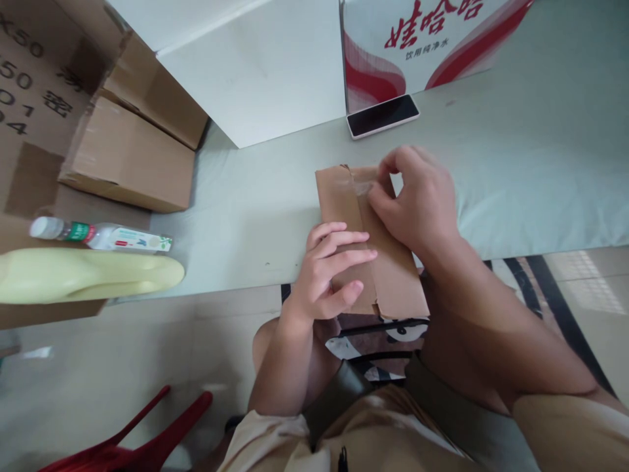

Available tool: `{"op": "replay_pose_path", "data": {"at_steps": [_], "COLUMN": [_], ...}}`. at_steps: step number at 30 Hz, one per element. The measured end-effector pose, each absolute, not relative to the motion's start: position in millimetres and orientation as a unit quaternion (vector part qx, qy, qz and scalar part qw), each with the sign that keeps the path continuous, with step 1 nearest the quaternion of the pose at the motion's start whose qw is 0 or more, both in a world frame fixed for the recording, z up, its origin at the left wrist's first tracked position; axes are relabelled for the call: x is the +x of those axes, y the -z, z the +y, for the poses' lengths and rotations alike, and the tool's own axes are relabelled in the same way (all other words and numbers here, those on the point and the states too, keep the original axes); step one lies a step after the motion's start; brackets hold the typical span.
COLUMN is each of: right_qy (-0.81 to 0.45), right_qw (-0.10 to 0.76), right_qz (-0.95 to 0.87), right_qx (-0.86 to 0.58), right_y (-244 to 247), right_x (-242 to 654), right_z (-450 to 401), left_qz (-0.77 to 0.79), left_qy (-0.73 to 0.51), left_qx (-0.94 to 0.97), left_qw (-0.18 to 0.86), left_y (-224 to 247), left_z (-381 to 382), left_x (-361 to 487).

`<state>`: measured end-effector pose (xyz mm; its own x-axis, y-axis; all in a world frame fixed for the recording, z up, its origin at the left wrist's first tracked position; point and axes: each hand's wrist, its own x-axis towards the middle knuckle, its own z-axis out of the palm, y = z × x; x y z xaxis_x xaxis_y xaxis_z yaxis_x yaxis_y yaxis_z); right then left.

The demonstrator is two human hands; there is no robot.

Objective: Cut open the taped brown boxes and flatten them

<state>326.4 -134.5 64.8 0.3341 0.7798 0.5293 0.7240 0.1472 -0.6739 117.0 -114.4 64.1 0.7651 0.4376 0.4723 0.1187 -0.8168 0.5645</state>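
A small brown cardboard box (398,278) lies at the table's front edge, its near end reaching out over my lap. Its top has a lengthwise seam between two closed flaps. My left hand (329,269) rests flat across the top, fingers stretched out over the seam. At the box's far end, my right hand (420,190) is closed in a pinch, with thumb and curled forefinger at a strip of clear tape (362,186) crossing the seam. Slight blur softens the right hand's outline.
Beyond the box lie a phone (383,117) and a white-and-red carton (427,52), beside a large white box (265,72). To the left are brown cartons (132,154), a plastic bottle (113,236) and a pale yellow object (93,275). Something red (147,436) stands low at left.
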Motion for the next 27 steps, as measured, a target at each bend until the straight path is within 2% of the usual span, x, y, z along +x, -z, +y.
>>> {"op": "replay_pose_path", "data": {"at_steps": [5,11,17,19,24,27], "right_qy": [-0.043,0.009,0.01,-0.018,-0.175,-0.202], "right_qw": [0.49,0.461,0.417,0.361,0.126,0.085], "right_qz": [-0.598,-0.537,-0.473,-0.462,-0.486,-0.485], "right_qx": [-0.633,-0.706,-0.776,-0.81,-0.847,-0.847], "right_y": [-71,-70,-55,-45,-30,-31], "right_x": [321,317,339,349,354,353], "right_z": [-137,-138,-138,-138,-144,-145], "left_qz": [0.144,0.147,0.139,0.134,0.128,0.129], "left_qy": [-0.324,-0.357,-0.374,-0.38,-0.385,-0.379], "left_qx": [0.894,0.876,0.871,0.869,0.868,0.872], "left_qw": [0.276,0.29,0.285,0.287,0.286,0.282], "left_y": [-61,-56,-52,-51,-48,-50], "left_z": [-113,-112,-112,-112,-112,-112], "left_x": [117,118,118,118,118,117]}}
